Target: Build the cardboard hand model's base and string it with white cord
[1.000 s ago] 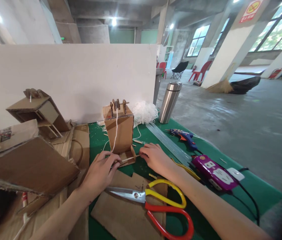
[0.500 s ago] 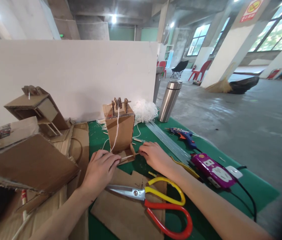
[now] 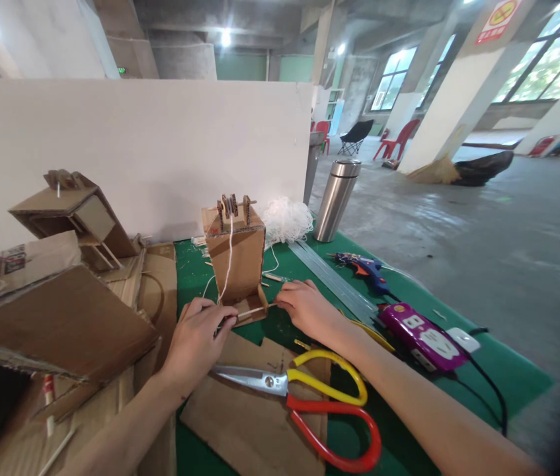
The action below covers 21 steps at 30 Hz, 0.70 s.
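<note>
A cardboard model (image 3: 236,264) stands upright on the green mat, with cardboard discs (image 3: 230,205) on a thin rod at its top. White string (image 3: 231,248) runs from the discs down its front to my left hand. A thin stick (image 3: 250,312) crosses the model's low front tray. My left hand (image 3: 203,330) is closed at the left end of this stick; its fingertips partly hide that end. My right hand (image 3: 304,305) pinches the other end, just outside the tray's right wall. Scissors (image 3: 270,382) with yellow and red handles lie open below, over a cardboard sheet (image 3: 240,423).
Other cardboard structures (image 3: 56,317) crowd the left side. A bundle of white string (image 3: 287,220) lies behind the model, beside a steel flask (image 3: 338,201). To the right are clear glue sticks (image 3: 334,281), a glue gun (image 3: 366,270) and a purple power strip (image 3: 423,337) with a cord.
The top of the cardboard model has shifted slightly left, with its discs and string. Both hands stay almost where they were at the stick.
</note>
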### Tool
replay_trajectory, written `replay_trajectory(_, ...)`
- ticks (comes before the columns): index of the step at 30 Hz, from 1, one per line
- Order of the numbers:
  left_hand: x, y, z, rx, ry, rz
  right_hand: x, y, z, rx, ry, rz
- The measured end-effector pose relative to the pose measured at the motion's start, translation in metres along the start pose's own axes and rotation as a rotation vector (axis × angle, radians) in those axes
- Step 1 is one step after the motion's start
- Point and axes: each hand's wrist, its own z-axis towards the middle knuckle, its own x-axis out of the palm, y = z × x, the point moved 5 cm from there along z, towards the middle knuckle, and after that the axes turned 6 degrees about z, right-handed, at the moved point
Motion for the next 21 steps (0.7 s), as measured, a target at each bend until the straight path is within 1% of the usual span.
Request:
replay_trajectory(5,0.0024,0.0051,0.0015,-0.116,0.025,-0.061,-0.0005,0.0015,0.0001,0.0,-0.032,0.073)
replay_trajectory(7,0.0021,0.0052,0.002,-0.131,0.022,-0.063,-0.0002,0.0019,0.0005,-0.016,-0.052,0.095)
replay_trajectory(11,0.0012,0.0025,0.0019,-0.106,0.014,-0.055,0.0004,0.0017,0.0015,-0.026,-0.068,0.116)
replay_trajectory(17,-0.0014,-0.0031,0.0017,-0.041,0.008,-0.033,-0.0009,0.0023,0.0017,-0.013,-0.022,0.068)
replay_trajectory(21,-0.0025,-0.0042,0.0016,-0.03,0.023,-0.017,-0.0017,0.0026,0.0016,-0.004,0.004,0.055)
